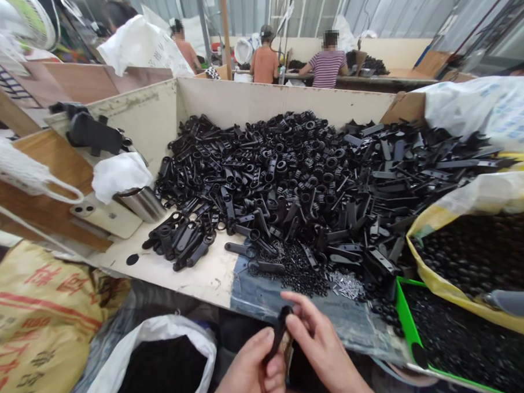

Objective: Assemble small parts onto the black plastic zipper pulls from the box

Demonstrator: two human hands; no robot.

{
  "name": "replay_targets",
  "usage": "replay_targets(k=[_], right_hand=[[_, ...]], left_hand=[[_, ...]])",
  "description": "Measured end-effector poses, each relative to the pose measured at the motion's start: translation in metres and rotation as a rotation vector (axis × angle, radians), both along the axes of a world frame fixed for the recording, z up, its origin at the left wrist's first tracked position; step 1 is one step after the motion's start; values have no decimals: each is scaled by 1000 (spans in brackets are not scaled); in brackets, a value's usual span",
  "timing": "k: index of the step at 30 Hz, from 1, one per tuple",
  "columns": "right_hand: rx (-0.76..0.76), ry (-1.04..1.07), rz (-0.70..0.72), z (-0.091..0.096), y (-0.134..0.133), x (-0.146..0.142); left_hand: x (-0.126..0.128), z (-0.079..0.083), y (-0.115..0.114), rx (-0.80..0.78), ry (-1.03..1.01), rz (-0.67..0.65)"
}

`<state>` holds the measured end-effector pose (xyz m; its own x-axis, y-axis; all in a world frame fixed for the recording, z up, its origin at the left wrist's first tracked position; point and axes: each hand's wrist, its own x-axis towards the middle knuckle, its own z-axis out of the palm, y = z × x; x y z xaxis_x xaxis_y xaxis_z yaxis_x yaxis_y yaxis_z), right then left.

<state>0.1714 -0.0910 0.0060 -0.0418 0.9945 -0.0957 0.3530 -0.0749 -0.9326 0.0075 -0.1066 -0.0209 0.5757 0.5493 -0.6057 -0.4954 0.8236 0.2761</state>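
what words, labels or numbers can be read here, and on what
Tan woven sack: red characters, creased and cut off, unreadable.
White plastic bag, right: blue print, too blurred.
White bag, back left: grey print, too blurred.
Black plastic arm in left hand and right hand: no marking visible.

Two hands (252, 373), one held part (277, 335)

Heap of black plastic lever parts (304, 177) on walled beige board table (200, 274). At heap's 9 o'c: round steel cup (144, 203), crumpled white cloth (120, 174) on top. At 6: pile of tiny black screws (297, 270), silver metal pins (348, 284) at its 3. At 4: yellow plastic bag (423, 224); green plastic tray (404, 318) before it. L hand (248, 376), R hand (320, 344) nearest at 6, slim black plastic part (277, 335) betw. them.
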Motion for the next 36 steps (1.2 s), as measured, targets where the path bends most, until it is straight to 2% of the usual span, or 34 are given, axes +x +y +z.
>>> replay_targets(k=[2, 5, 8, 10, 13, 16, 19, 21, 26, 31, 36], right_hand=[[140, -143, -1, 6, 5, 8], [377, -364, 79, 8, 23, 6], [606, -603, 222, -1, 40, -12], [690, -696, 253, -11, 45, -24], [687, -746, 227, -21, 48, -39], [656, -781, 219, -22, 48, -47], [610, -774, 219, -14, 50, -49], [577, -746, 207, -8, 53, -47], [540, -672, 133, -1, 63, -41], [614, -694, 157, -13, 61, -49], [693, -781, 183, -22, 59, -55]], left_hand=[[-3, -4, 1, -112, -157, -14], [-5, -12, 6, -153, -235, -12], [-6, -19, 9, -145, -234, -65], [-6, -20, 8, -132, -201, -90], [-7, -16, 3, -88, -95, -29], [-7, -12, -1, 158, 266, 56], [-6, -12, -3, 407, 587, -45], [-4, -13, -4, 428, 626, -75], [1, -15, -8, 439, 653, -47], [4, -17, -9, 425, 632, -33], [1, -16, -11, 459, 665, 65]])
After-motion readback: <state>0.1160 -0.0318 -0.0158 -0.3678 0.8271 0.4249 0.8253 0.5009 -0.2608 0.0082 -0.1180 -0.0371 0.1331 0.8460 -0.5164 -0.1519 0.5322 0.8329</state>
